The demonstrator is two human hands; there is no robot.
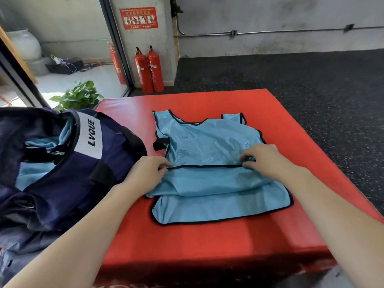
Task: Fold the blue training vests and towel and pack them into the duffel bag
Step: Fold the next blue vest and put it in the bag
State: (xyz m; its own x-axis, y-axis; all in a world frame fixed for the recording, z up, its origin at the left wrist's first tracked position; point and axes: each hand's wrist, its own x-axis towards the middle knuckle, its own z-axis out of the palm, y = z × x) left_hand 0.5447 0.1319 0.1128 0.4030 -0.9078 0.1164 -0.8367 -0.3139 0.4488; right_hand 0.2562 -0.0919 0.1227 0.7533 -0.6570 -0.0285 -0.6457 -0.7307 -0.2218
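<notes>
At the far left a navy duffel bag (68,163) is seen lying open, its mouth turned up and toward the camera, with light blue fabric (39,144) visible inside. The bag overlaps the left edge of a red mat (207,242), so little free mat is left between bag and vest on that side.

The left hand (145,173) is placed at the left end of a dark-trimmed hem, just beside the bag; its fingers are curled and the hem is pinched between thumb and fingertips.

In the middle of the mat a light blue vest (207,142) is laid flat. Its shoulder straps point away from the camera toward the far edge, so its long axis runs from near to far. The near part appears doubled over, with the hem lying crosswise from left to right between the two hands.

The right hand (261,159) is set on the right end of the same hem, fingers bent and gripping the fabric.

Bare mat is left in front of the vest, behind it and along its right side. Beyond the right edge, dark speckled floor (311,90) is seen.
</notes>
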